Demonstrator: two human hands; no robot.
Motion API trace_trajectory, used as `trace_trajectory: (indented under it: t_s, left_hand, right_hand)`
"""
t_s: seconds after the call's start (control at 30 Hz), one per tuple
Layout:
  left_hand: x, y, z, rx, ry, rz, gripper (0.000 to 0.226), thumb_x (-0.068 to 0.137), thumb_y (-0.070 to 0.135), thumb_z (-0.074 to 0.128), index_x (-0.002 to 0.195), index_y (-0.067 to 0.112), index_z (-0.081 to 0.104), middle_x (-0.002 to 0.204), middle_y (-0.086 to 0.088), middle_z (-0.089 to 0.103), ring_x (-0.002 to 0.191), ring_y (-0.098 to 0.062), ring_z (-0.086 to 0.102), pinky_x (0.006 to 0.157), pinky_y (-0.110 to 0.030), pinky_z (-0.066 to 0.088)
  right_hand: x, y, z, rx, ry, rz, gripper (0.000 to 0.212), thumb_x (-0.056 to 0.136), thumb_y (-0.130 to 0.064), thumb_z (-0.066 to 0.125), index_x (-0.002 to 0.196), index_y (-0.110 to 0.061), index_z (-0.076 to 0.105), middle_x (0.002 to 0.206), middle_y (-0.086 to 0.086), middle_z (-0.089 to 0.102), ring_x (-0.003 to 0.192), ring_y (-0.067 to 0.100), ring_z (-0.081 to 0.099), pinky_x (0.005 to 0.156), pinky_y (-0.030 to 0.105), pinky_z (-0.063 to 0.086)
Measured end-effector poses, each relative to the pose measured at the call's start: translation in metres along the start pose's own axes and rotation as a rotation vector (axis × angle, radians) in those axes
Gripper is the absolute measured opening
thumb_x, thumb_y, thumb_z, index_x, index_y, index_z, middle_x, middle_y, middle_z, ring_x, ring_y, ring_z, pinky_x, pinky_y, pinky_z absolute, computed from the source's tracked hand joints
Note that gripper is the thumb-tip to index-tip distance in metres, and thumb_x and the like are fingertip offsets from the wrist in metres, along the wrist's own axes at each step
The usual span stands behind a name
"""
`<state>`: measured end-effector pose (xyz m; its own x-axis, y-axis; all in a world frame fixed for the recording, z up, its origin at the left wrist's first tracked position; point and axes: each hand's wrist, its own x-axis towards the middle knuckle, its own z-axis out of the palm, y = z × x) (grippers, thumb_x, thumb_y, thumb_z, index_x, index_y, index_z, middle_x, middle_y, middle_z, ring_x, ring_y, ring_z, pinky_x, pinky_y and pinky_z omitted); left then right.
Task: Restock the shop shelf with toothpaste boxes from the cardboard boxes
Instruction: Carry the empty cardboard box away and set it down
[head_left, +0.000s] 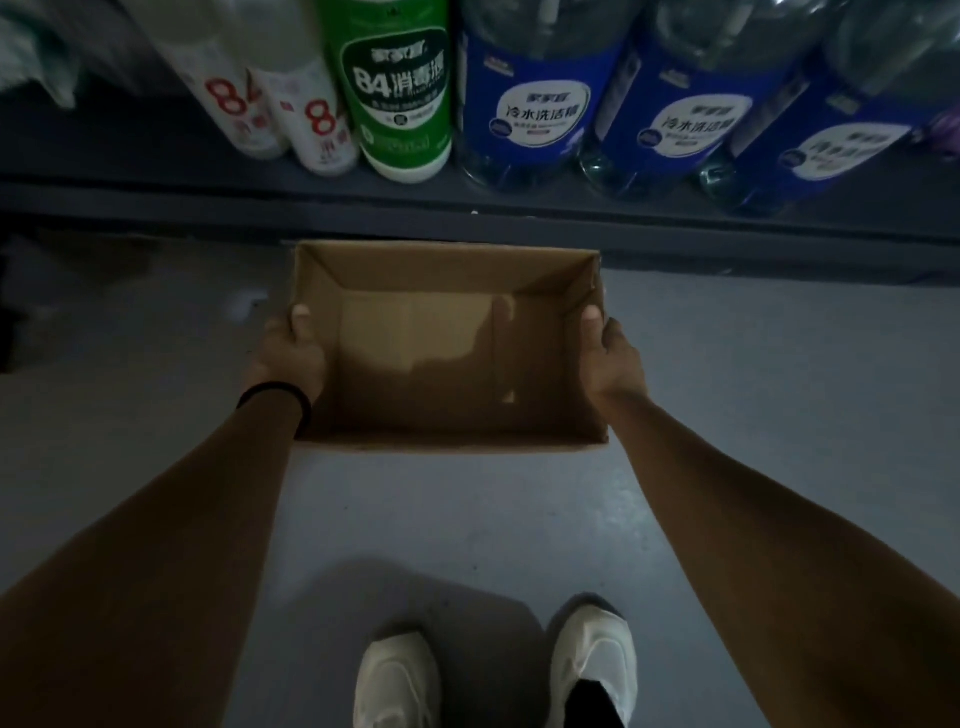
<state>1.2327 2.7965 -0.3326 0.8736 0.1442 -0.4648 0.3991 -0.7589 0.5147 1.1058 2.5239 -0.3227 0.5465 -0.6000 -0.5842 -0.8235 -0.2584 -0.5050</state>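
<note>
An open brown cardboard box (447, 291) is held in front of me, above the grey floor. Nothing lies inside it; I see only its bare bottom. My left hand (291, 353) grips the box's left wall, thumb hooked over the rim. My right hand (613, 358) grips the right wall the same way, thumb inside the rim. The fingers of both hands are hidden behind the box's walls. No toothpaste boxes are in view.
The lowest shelf (156, 176) runs across the top, just beyond the box. On it stand white bottles (311, 130), a green bottle (400, 98) and three blue-labelled clear bottles (540, 104). My two white shoes (592, 665) stand on the grey floor (779, 374).
</note>
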Motion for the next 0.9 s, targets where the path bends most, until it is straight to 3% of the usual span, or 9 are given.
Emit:
trace_trajectory:
  t_s: [0.2,0.43,0.7,0.9]
  left_hand:
    - [-0.007,-0.002,0.004,-0.03,0.086,0.044,0.045,0.105,0.028,0.022,0.138,0.002,0.038,0.14,-0.023,0.043,0.128,-0.036,0.04,0.104,-0.034,0.029]
    - [-0.039,0.017,-0.034,0.027,0.059,0.118,0.046,0.103,0.036,0.022,0.122,0.002,0.047,0.116,-0.028,0.056,0.109,-0.043,0.052,0.095,-0.042,0.039]
    - [-0.153,0.136,-0.142,0.163,-0.038,0.101,0.048,0.102,0.043,0.017,0.132,0.015,0.041,0.127,-0.026,0.053,0.114,-0.045,0.05,0.096,-0.045,0.037]
    - [-0.26,0.262,-0.234,0.28,-0.119,0.303,0.047,0.101,0.044,0.014,0.133,0.019,0.038,0.126,-0.024,0.055,0.112,-0.041,0.052,0.095,-0.045,0.041]
  right_hand:
    - [0.008,0.008,0.01,0.053,0.118,-0.057,0.056,0.103,-0.046,0.017,0.137,-0.014,0.047,0.135,0.016,0.053,0.125,0.036,0.047,0.1,0.04,0.037]
    - [-0.031,-0.002,-0.028,0.078,0.149,-0.034,0.056,0.104,-0.045,0.019,0.137,-0.011,0.05,0.135,0.018,0.053,0.127,0.037,0.047,0.103,0.042,0.037]
    - [-0.137,-0.051,-0.169,0.086,0.186,0.044,0.064,0.101,-0.052,0.017,0.131,-0.01,0.055,0.128,0.021,0.058,0.12,0.039,0.052,0.101,0.047,0.042]
    - [-0.249,-0.087,-0.318,0.151,0.271,0.127,0.065,0.102,-0.05,0.019,0.123,-0.004,0.06,0.12,0.024,0.061,0.114,0.039,0.055,0.095,0.042,0.042]
